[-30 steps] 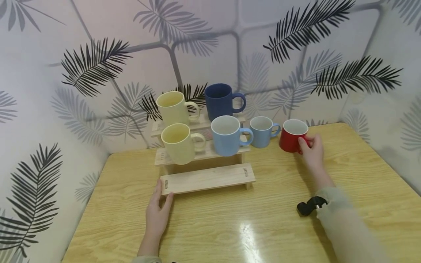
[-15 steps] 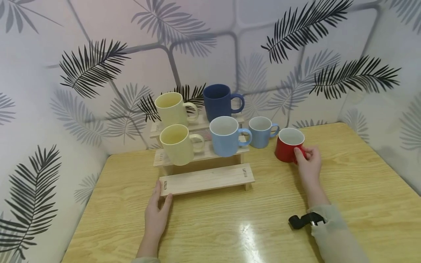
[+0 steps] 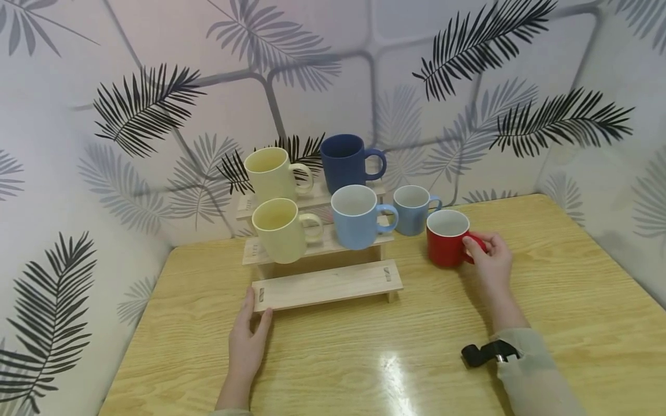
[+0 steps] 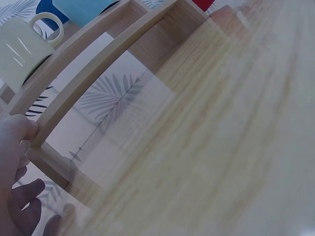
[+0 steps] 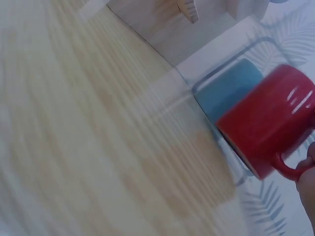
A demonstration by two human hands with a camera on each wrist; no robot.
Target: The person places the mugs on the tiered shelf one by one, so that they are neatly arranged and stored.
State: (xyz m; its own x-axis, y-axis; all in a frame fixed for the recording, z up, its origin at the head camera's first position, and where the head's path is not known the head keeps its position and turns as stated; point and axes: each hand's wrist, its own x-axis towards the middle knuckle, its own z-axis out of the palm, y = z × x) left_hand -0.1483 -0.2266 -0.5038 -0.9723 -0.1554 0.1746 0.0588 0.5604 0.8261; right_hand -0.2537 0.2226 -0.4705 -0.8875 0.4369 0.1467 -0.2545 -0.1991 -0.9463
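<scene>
At the left, the left hand (image 3: 247, 346) holds the near left corner of a pale wooden three-tier rack (image 3: 328, 284), thumb against the front edge and fingers by the end; the rack's middle tier has small marks at its left end, too small to read; a pale yellow mug (image 3: 272, 182) stands on the top tier, with another yellow mug (image 3: 281, 237) below it on the middle tier; to their right, a navy mug (image 3: 343, 166) is on top and a light-blue mug (image 3: 355, 224) with a white inside is on the middle tier; beyond the rack's right side, a smaller blue mug (image 3: 410, 216) stands on the wood-grain table (image 3: 322, 364); in front and to the right of it is a red mug (image 3: 442, 248), upright, plain and glossy outside, white inside; whether its base touches the table, I cannot tell; the right hand (image 3: 491, 268) pinches its handle, thumb uppermost; a black wrist mount (image 3: 491, 351) sits by the pale sleeve (image 3: 536, 372).
</scene>
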